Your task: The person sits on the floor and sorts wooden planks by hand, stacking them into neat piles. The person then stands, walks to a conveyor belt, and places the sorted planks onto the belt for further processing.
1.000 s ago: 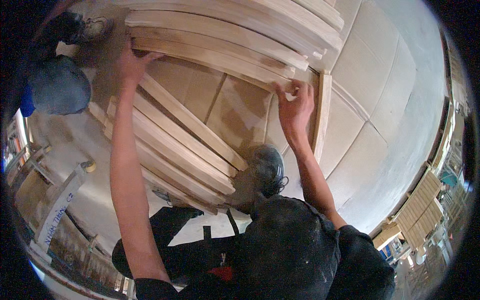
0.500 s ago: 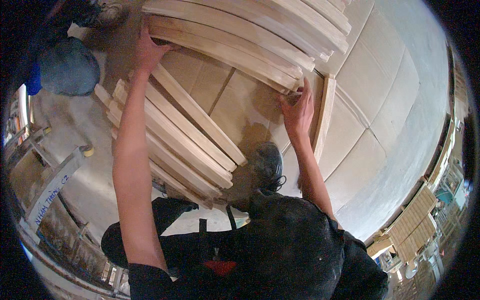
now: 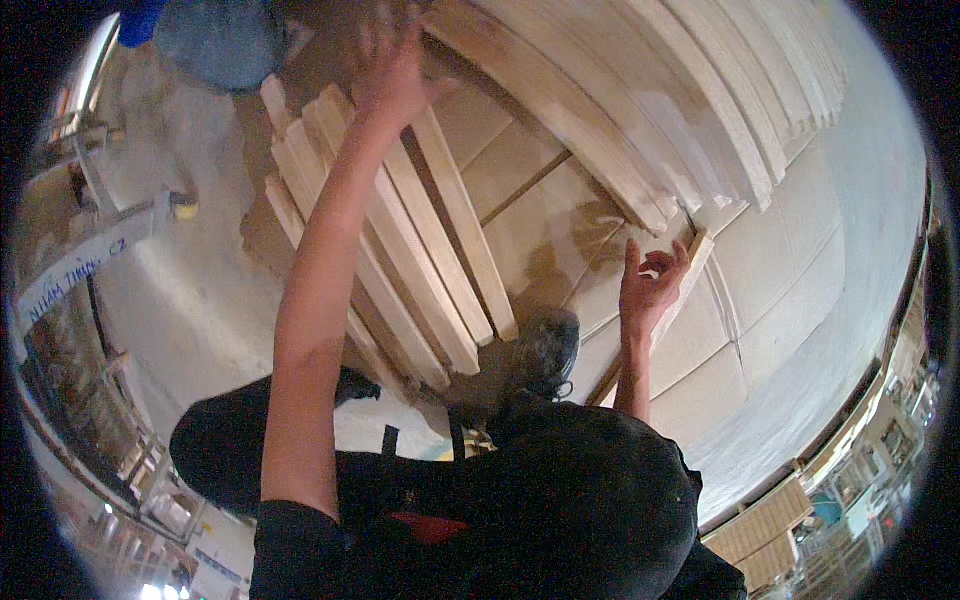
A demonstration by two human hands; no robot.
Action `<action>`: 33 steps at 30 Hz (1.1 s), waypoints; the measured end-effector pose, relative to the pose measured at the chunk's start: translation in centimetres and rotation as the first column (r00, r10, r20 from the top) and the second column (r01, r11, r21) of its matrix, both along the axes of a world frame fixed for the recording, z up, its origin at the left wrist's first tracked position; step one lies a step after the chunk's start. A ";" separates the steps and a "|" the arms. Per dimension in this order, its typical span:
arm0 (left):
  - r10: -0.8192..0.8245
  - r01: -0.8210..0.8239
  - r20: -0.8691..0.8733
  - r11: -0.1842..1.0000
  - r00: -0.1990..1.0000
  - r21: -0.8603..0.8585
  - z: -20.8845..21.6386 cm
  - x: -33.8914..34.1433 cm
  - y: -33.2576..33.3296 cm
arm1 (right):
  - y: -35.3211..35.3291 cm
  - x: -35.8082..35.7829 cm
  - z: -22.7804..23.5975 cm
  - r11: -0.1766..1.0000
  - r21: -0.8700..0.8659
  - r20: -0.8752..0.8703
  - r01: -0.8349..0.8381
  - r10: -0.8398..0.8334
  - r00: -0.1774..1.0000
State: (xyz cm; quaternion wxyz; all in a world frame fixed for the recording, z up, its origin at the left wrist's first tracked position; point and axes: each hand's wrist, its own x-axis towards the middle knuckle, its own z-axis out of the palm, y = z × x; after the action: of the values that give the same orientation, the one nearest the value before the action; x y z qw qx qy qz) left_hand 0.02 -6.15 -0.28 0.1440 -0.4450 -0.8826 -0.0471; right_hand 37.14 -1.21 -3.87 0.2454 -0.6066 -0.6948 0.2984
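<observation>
A row of long, pale, slightly curved wooden slats (image 3: 560, 112) lies side by side at the far side, on brown cardboard. My left hand (image 3: 393, 75) is over the left end of the nearest slat, fingers spread and blurred, with nothing seen in it. Beyond the row's right end, my right hand (image 3: 650, 288) hovers with bent fingers apart and holds nothing. It is close to a narrow wooden strip (image 3: 698, 255) and partly covers it. Closer to me, under my left forearm, lies a second group of slats (image 3: 435, 250), with one slat (image 3: 464, 225) at its right side.
Cardboard sheets (image 3: 790, 260) cover the floor. A dark shoe (image 3: 550, 345) is near the close slats' ends. At upper left is a rounded grey-blue cloth shape (image 3: 220, 40). A metal frame (image 3: 90, 270) with handwriting stands at left; wooden panels (image 3: 760, 520) are at lower right.
Both hands have come off the nearest slat of the far row, where they were at its two ends. The whole view has shifted, with the slats now lying further right.
</observation>
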 end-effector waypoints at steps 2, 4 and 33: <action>0.024 -0.017 -0.037 0.983 0.999 0.185 1.5 -1.0 -5.2 | -2.5 -0.8 1.8 0.966 -0.236 0.059 -0.108 0.125 0.990; 0.264 -0.275 0.104 0.955 0.959 0.112 3.4 -0.2 -10.9 | -5.7 -3.8 2.3 0.858 -0.313 0.009 -0.407 0.431 0.902; 0.421 -0.476 0.454 0.879 0.785 0.008 2.5 11.4 -11.3 | -11.0 -12.5 3.2 0.563 -0.552 -0.352 -0.615 0.512 0.784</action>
State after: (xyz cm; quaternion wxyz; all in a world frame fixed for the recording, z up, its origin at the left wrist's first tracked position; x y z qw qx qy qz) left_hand 11.40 -17.42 2.19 -0.0249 -0.1901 -0.9676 -0.1646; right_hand 24.67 -12.25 -0.62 -0.0334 -0.3730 -0.6857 0.6242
